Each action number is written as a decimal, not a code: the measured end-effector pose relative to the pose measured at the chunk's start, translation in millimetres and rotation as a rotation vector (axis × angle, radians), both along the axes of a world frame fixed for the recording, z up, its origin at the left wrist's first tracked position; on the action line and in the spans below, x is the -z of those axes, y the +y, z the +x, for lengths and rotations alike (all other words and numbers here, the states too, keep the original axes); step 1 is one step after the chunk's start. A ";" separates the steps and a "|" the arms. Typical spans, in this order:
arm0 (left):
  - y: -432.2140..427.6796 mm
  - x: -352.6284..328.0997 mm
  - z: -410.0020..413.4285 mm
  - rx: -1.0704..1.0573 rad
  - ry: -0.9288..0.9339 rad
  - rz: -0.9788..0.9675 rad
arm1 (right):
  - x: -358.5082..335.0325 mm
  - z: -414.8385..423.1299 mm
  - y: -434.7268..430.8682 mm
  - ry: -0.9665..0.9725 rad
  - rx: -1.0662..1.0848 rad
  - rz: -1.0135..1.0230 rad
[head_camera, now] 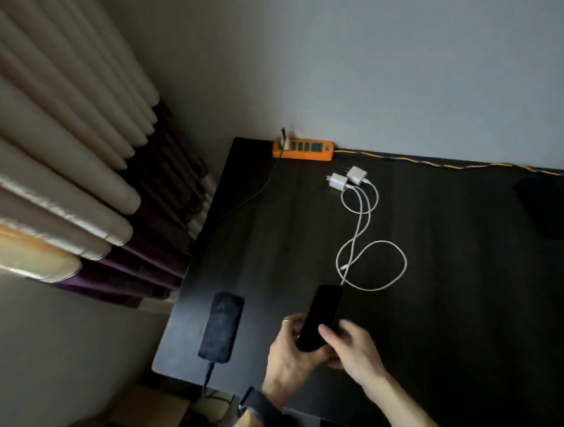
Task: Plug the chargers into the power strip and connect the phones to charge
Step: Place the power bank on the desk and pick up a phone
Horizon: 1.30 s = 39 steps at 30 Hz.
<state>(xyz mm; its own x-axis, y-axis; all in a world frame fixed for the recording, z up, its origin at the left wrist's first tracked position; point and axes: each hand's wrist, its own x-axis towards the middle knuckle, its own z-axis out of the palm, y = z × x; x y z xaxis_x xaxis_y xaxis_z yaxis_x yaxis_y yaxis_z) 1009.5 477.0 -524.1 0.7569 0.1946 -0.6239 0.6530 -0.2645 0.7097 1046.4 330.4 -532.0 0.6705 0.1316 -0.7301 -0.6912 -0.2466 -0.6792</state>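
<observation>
A black phone (320, 313) is held over the dark table (443, 286) by both hands: my left hand (291, 358) grips its near end from the left, my right hand (355, 350) from the right. A white cable (373, 264) reaches the phone's far end and loops back to two white chargers (346, 178) lying unplugged on the table. The orange power strip (303, 149) sits at the table's far edge against the wall, with one small plug and a dark cable in its left socket. A second dark phone (221, 326) lies at the left with a dark cable in its near end.
A dark rounded object (547, 207) sits at the right edge of the table. A yellow-and-blue braided cord (436, 164) runs along the wall edge. Cream and purple curtains (74, 193) hang to the left. Boxes and cables lie on the floor below the near-left corner.
</observation>
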 end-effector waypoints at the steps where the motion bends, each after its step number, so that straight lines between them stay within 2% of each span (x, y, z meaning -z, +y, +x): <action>1: 12.0 2.4 -10.3 0.032 -0.014 0.069 | 5.5 -10.9 13.6 -0.011 -0.020 -0.016; 6: 82.4 18.2 -48.9 0.223 -0.007 0.184 | 29.6 -38.5 72.2 0.022 -0.097 -0.096; 10: 136.6 47.1 -66.6 0.361 -0.044 0.517 | 47.6 -44.6 102.7 0.015 -0.133 -0.239; 13: 168.7 65.7 -71.2 0.520 0.066 0.668 | 56.4 -44.1 122.0 0.016 -0.145 -0.286; 17: 192.4 79.8 -77.8 0.675 0.142 0.662 | 67.2 -39.6 140.2 0.008 -0.144 -0.308; 20: 196.0 85.4 -84.9 0.679 0.146 0.658 | 71.1 -39.5 150.2 -0.008 -0.124 -0.351; 29: 200.9 84.3 -86.1 0.714 0.138 0.715 | 70.8 -43.3 163.8 -0.099 -0.282 -0.725; 34: 212.6 88.9 -90.4 0.659 0.110 0.714 | 67.8 -46.5 161.9 -0.120 -0.274 -0.794; 39: 220.9 89.2 -91.2 0.717 0.083 0.726 | 64.3 -48.2 158.3 -0.142 -0.283 -0.822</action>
